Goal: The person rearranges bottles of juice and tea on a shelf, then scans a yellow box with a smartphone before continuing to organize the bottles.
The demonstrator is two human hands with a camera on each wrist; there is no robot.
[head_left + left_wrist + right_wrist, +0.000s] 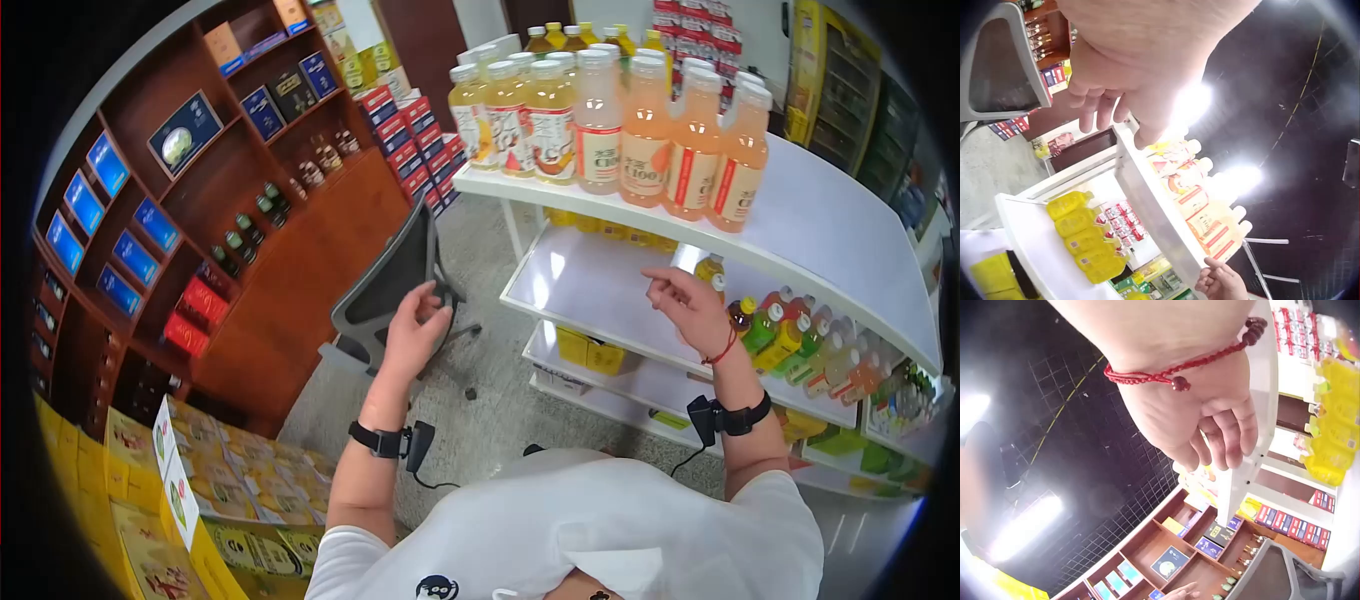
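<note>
My left hand (413, 335) is held in the air in front of the mesh office chair (395, 275), fingers loosely bent with nothing in them. To the right, my right hand (690, 312) hovers over the second level of the white shelf unit (560, 280), also holding nothing. On the unit's top stand several orange drink bottles (645, 150) with white caps and C100 labels. Beside them are several yellow drink bottles (550, 120). A red bracelet (1179, 383) circles my right wrist. In the left wrist view, the fingers (1104, 106) of my left hand hang relaxed.
More bottles (780, 335) in mixed colours fill the shelf's lower right part. Yellow boxes (240, 480) are stacked at the near left. A wooden display cabinet (290, 320) lines the left side, with red and blue cartons (405, 130) beyond it.
</note>
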